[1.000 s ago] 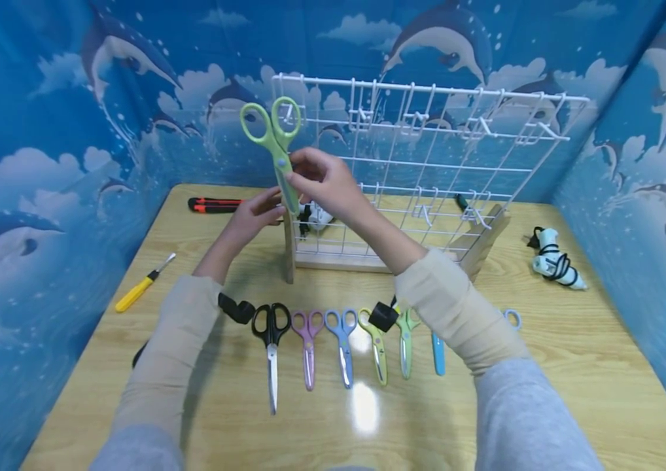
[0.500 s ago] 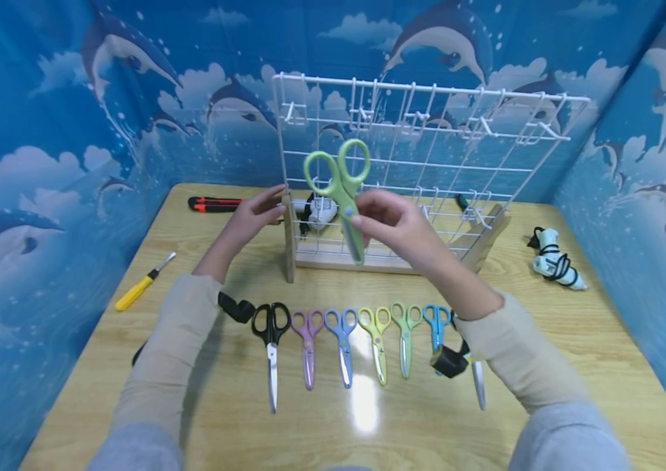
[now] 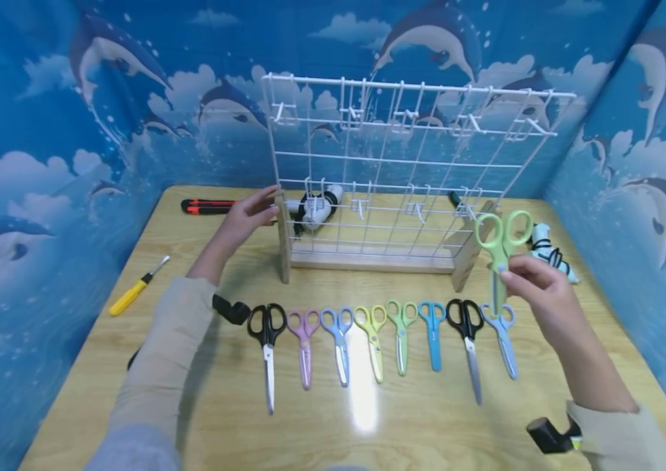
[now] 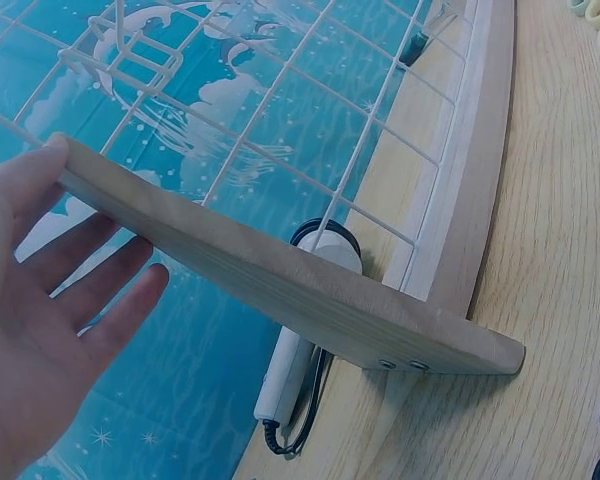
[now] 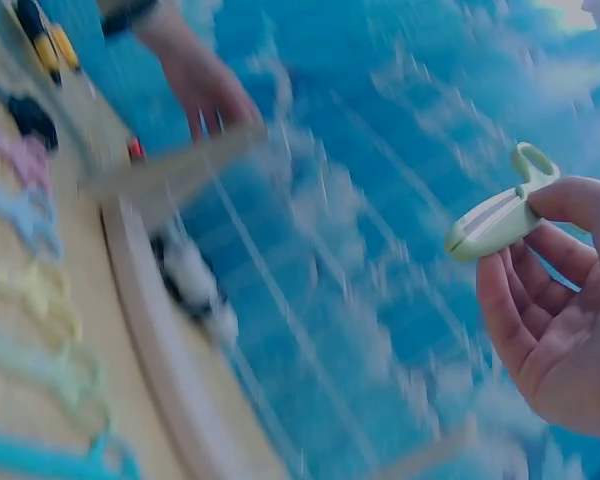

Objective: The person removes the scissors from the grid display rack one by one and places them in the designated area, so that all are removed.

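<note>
The right hand [image 3: 539, 294] carries the light green scissors [image 3: 500, 252] from the upper left of the frame, across the wire rack [image 3: 403, 170], down to the right end of the scissor row [image 3: 380, 337], above the lavender-blue pair [image 3: 504, 340].

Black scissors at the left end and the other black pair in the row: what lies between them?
In the head view, five pairs: purple, blue, yellow-green, green, bright blue, between the left black scissors and the other black pair.

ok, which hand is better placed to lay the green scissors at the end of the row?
Right, probably. The right hand already pinches the green scissors just above the row's right end, while the left hand rests open on the rack's wooden left post.
</note>
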`<state>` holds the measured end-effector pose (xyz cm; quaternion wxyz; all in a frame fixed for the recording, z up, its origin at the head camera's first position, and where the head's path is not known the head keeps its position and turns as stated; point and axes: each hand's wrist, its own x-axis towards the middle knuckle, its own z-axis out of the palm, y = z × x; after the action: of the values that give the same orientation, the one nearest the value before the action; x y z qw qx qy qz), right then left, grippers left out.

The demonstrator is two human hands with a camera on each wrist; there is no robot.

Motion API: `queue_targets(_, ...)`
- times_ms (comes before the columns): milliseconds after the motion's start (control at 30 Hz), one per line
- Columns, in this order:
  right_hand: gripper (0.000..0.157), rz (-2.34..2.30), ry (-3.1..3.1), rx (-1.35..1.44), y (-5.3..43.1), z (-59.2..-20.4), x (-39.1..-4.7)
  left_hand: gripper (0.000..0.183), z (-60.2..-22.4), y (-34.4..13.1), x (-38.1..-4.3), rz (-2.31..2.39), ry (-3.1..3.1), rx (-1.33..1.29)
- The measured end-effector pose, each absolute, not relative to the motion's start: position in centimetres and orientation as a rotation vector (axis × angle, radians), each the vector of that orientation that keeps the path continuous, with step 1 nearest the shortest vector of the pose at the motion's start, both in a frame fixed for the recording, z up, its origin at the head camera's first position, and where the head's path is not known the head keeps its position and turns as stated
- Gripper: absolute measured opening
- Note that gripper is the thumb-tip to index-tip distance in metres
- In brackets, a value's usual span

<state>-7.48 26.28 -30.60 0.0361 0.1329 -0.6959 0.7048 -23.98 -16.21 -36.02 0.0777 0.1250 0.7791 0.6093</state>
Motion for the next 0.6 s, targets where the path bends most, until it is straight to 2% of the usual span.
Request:
queue_targets(100,0.019,2.163,-2.128,0.192,30.2,-33.5,-6.6,0.053,-35.9,-16.3,-23.9,1.839,2.325,0.378)
queue_targets(167,0.019,2.143,-2.158,0.059,35.0,-37.8,-6.8,0.053,-35.9,-16.3,-23.8,1.834,2.324,0.367)
queue_targets(333,0.037,2.071,-2.278,-0.394,46.1,-47.8,-7.5,0.054,-35.7,-16.2,-23.7,1.825,2.323,0.322)
queue_targets(433,0.034,2.087,-2.293,-0.605,47.6,-49.0,-6.4,0.054,-35.7,-16.1,-23.7,1.824,2.33,0.319)
queue_targets(600,0.031,1.851,-2.623,-0.724,47.8,-49.3,-4.7,0.054,-35.8,-16.0,-23.8,1.818,2.343,0.306)
